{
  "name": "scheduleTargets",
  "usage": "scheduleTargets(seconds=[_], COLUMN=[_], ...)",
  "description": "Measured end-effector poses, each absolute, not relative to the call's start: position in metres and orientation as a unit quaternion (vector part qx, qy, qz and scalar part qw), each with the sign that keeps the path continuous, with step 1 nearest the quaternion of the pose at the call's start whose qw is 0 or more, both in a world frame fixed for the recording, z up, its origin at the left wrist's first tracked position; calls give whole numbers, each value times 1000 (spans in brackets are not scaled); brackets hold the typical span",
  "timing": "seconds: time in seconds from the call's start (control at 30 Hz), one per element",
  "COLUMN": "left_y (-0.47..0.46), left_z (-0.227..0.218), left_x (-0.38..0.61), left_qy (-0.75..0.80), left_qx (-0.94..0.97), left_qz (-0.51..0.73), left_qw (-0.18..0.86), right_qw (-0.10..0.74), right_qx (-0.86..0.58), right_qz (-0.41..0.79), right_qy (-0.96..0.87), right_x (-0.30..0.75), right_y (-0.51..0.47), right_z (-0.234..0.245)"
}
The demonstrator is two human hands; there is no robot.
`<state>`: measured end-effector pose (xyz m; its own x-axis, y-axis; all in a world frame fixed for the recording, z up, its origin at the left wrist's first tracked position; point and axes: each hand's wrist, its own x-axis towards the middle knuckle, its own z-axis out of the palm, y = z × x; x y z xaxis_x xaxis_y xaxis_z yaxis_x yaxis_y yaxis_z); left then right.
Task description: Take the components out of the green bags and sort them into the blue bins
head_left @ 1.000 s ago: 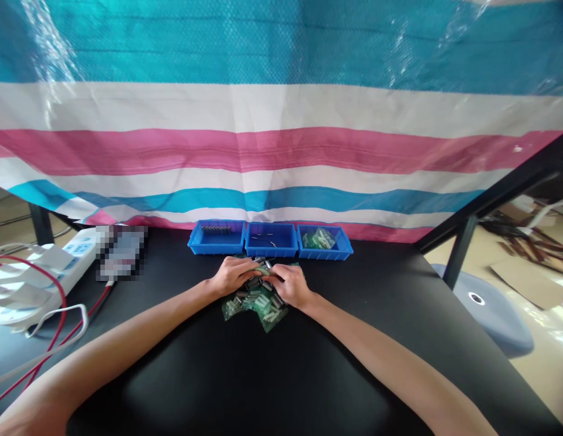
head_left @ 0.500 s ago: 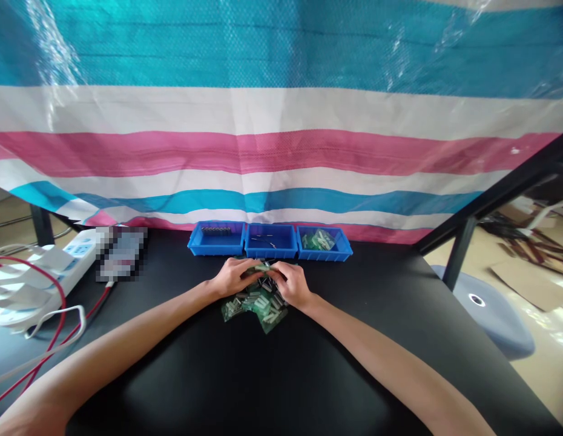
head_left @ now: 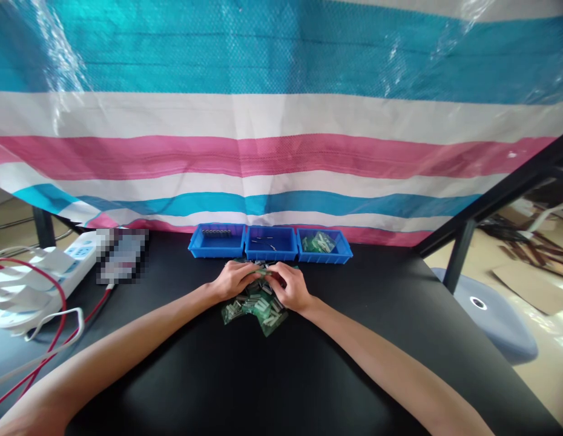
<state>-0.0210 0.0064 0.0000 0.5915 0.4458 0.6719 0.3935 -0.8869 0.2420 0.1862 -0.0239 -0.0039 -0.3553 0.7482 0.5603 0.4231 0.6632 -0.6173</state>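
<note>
A pile of small green circuit boards with grey parts lies on the black table, in front of three blue bins. My left hand and my right hand meet over the far side of the pile, fingers curled and pinched together on one small green piece between them. The piece itself is mostly hidden by the fingers. The left bin holds a row of dark parts, the middle bin a few thin metal pins, the right bin green pieces.
A striped pink, white and blue tarp hangs behind the bins. A white power strip with red and white cables sits at the left. A black frame bar and a grey round object stand at the right.
Both hands have stayed over the pile, with the fingers shifting slightly closer together on the small piece. The camera view has dipped a little.
</note>
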Motion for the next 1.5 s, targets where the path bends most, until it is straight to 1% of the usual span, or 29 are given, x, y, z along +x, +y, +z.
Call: scheduleTargets(seconds=[0.23,0.43,0.53,0.63,0.77,0.83,0.93,1.0,1.07,1.13,1.23,1.3,1.37,1.43,1.5], left_y=[9,9,7,7,6,6,6,7,7,6,6,6,5,5,5], left_z=[-9,-12,-10,-8,-7,-7,-8,-8,-8,-8,-7,-6,-4,-3,-2], left_x=[-23,-25,-22,-21,-21,-22,-22,-22,-22,-22,-22,-21,-21,-21,-21], left_qy=[247,304,334,335,332,331,329,330,332,331,330,328,327,325,322], left_qx=[872,838,807,805,821,822,825,825,824,824,826,827,827,827,828], left_qz=[419,446,475,476,456,455,452,452,453,453,451,450,452,454,455], left_qw=[61,79,106,111,92,84,80,78,75,75,75,72,68,63,59], right_qw=[420,379,339,290,180,110,20,4,24,68,128,130,88,47,14], right_qx=[-375,-403,-466,-566,-715,-733,-723,-719,-720,-717,-687,-626,-550,-509,-478], right_qz=[193,184,159,108,-15,-14,19,3,-28,-54,-57,19,119,165,182], right_qy=[-804,-812,-802,-764,-676,-671,-690,-695,-693,-691,-713,-769,-822,-844,-859], right_x=[185,189,203,227,262,275,283,282,279,274,264,256,247,239,232], right_y=[-23,-18,-8,8,31,40,48,49,48,43,31,22,13,5,-2], right_z=[4,40,64,83,90,84,73,68,70,76,87,91,90,87,83])
